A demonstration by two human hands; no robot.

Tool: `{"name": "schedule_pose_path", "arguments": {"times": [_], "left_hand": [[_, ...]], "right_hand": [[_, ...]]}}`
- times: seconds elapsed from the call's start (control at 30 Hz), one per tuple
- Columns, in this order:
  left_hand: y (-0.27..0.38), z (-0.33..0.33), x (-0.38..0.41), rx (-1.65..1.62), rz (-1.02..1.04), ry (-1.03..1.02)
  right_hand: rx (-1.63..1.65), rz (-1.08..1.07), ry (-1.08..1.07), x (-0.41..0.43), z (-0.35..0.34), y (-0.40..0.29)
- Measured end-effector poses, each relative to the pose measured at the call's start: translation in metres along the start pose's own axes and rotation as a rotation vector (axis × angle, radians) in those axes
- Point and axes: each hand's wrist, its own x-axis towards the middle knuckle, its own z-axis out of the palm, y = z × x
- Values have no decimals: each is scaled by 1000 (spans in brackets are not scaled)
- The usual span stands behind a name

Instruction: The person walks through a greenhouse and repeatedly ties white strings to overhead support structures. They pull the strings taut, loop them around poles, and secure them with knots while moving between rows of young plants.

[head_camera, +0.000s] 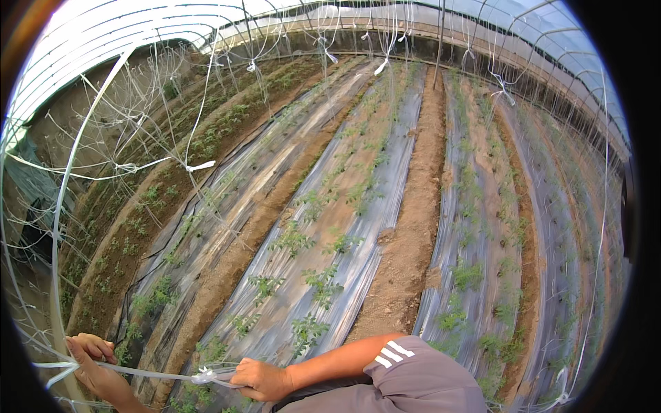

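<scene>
My left hand [95, 364] is at the lower left, its thumb and fingers around white plastic twine beside a pale upright pole [58, 310]. From it a strand of white twine [150, 372] runs right to a knotted bunch [205, 376]. Just right of that knot, my right hand [261, 378] is closed on the twine, knuckles up. Several strands spread left of my left hand towards the picture's rim. Beneath the twine, young leafy plants [308, 330] grow through plastic mulch film [356, 289].
Planted rows with soil paths [395, 279] between them run to a low far wall [351, 44]. Tangled hanging strings [137, 121] fill the left side. Knotted twine [382, 66] hangs from the curved greenhouse frame, and a thin upright pole [440, 41] stands farther back.
</scene>
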Motion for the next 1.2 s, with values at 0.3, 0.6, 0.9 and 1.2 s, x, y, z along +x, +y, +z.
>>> {"name": "schedule_pose_path", "arguments": {"times": [0.3, 0.6, 0.9, 1.2], "left_hand": [[-39, -22, -36, 57, -95, -351], [-164, -177, -314, 519, -1004, -319], [-87, -325, -672, 678, -1688, 158], [23, -363, -921, 851, -1865, 1597]], "right_hand": [[947, 799, 355, -10, -23, 51], [19, 1272, -613, -187, 6, 183], [-432, 538, -1654, -154, 154, 185], [-641, 1, -2058, -100, 379, 169]]}}
